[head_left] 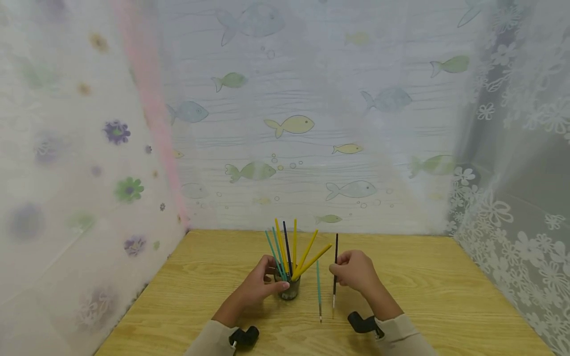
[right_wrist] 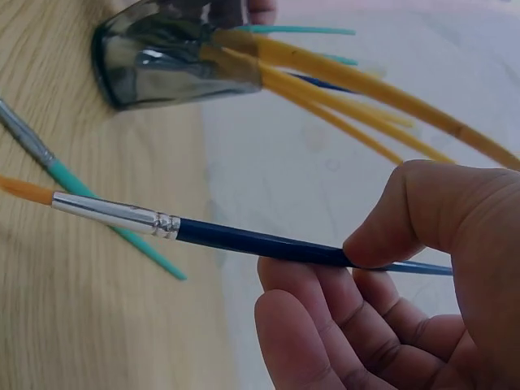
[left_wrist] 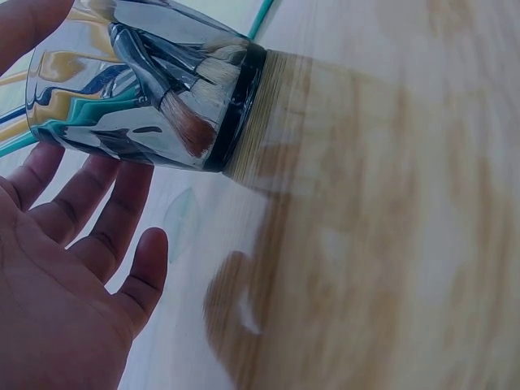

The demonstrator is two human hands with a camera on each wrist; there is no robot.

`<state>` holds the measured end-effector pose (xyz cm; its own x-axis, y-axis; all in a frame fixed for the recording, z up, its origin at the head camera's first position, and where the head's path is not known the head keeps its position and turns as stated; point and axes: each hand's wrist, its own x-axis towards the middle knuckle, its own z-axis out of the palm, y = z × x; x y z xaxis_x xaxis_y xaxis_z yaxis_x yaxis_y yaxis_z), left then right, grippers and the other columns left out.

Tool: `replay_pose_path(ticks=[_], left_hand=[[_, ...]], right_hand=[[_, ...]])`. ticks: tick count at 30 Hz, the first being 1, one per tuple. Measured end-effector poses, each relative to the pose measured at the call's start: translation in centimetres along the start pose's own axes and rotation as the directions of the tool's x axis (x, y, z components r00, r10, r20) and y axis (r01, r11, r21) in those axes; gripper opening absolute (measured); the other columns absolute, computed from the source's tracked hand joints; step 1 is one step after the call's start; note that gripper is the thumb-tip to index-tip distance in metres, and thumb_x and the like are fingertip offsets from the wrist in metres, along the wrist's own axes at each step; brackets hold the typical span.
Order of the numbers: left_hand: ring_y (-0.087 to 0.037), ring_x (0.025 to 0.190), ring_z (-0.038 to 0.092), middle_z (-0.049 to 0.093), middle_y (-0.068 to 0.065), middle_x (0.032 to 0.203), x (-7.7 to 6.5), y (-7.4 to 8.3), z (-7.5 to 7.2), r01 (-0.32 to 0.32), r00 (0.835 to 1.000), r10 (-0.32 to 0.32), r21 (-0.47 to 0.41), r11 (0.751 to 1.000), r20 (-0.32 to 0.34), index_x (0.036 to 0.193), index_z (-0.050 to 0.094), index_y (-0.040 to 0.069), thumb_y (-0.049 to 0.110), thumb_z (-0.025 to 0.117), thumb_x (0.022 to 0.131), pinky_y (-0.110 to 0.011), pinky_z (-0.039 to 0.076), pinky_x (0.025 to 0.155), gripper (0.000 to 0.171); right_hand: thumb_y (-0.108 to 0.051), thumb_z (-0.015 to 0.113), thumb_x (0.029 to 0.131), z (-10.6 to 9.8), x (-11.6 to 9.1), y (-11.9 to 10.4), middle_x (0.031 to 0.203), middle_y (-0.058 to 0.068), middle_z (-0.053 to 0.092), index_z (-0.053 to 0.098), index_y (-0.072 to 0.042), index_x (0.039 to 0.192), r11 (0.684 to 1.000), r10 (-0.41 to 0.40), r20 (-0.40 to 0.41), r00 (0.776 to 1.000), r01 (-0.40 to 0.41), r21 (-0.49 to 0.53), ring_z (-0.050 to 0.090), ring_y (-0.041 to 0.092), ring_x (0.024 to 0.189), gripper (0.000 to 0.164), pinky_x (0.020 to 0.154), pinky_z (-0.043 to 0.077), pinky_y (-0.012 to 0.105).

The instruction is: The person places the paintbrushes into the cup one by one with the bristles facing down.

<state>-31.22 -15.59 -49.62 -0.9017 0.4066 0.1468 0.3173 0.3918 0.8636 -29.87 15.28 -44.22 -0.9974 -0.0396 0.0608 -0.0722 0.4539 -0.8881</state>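
A clear glass cup (head_left: 289, 293) stands on the table, holding several paintbrushes with yellow, teal and dark blue handles. My left hand (head_left: 253, 289) holds the cup from its left side, thumb in front and fingers behind. In the left wrist view, brush bristles show through the glass (left_wrist: 180, 152) down inside it. To the right, my right hand (head_left: 356, 271) pinches a dark blue paintbrush (right_wrist: 252, 241) between thumb and fingers. This brush has a silver ferrule and orange bristles, which point down. Between cup and right hand, a teal paintbrush (head_left: 318, 291) lies on the table.
The wooden table (head_left: 213, 262) reaches back to a curtain (head_left: 289, 148) printed with fish. A flowered curtain (head_left: 89, 198) hangs on the left, and a sheer one with white flowers (head_left: 516, 222) on the right. Black wrist mounts (head_left: 362, 322) sit at both sleeves.
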Motion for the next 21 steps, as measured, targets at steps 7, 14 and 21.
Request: replay_pose_path(ticks=[7, 14, 21], left_hand=[[-0.023, 0.123, 0.056, 0.054, -0.005, 0.132, 0.0, -0.1, 0.1, 0.000, 1.000, 0.000, 0.002, 1.000, 0.004, 0.132, 0.043, 0.016, 0.037, 0.074, 0.097, -0.047, 0.048, 0.103, 0.052], [-0.024, 0.125, 0.056, 0.053, -0.005, 0.132, -0.1, 0.1, 0.0, -0.002, 1.000, 0.002, 0.000, 1.000, 0.006, 0.132, 0.042, 0.015, 0.037, 0.074, 0.098, -0.049, 0.048, 0.103, 0.051], [-0.024, 0.124, 0.057, 0.054, -0.005, 0.131, 0.0, 0.1, 0.0, -0.007, 1.000, 0.007, -0.009, 1.000, 0.010, 0.131, 0.043, 0.015, 0.037, 0.074, 0.098, -0.049, 0.048, 0.103, 0.050]], right_hand=[[-0.010, 0.071, 0.088, -0.3, -0.4, -1.2, 0.082, 0.007, 0.071, 0.068, -0.006, 0.087, 0.999, -0.025, -0.016, 1.000, 0.025, 0.022, 0.074, 0.029, 0.073, 0.005, 0.067, 0.064, 0.042], [-0.010, 0.072, 0.085, -0.8, -0.8, -2.3, 0.083, 0.005, 0.071, 0.068, -0.009, 0.087, 0.995, -0.095, -0.068, 0.993, 0.094, -0.024, 0.072, 0.019, 0.070, 0.005, 0.063, 0.061, 0.033], [-0.012, 0.074, 0.083, -0.9, -1.4, -3.2, 0.082, 0.000, 0.072, 0.072, -0.013, 0.089, 0.985, -0.171, -0.128, 0.977, 0.165, -0.060, 0.069, 0.015, 0.076, 0.006, 0.063, 0.055, 0.031]])
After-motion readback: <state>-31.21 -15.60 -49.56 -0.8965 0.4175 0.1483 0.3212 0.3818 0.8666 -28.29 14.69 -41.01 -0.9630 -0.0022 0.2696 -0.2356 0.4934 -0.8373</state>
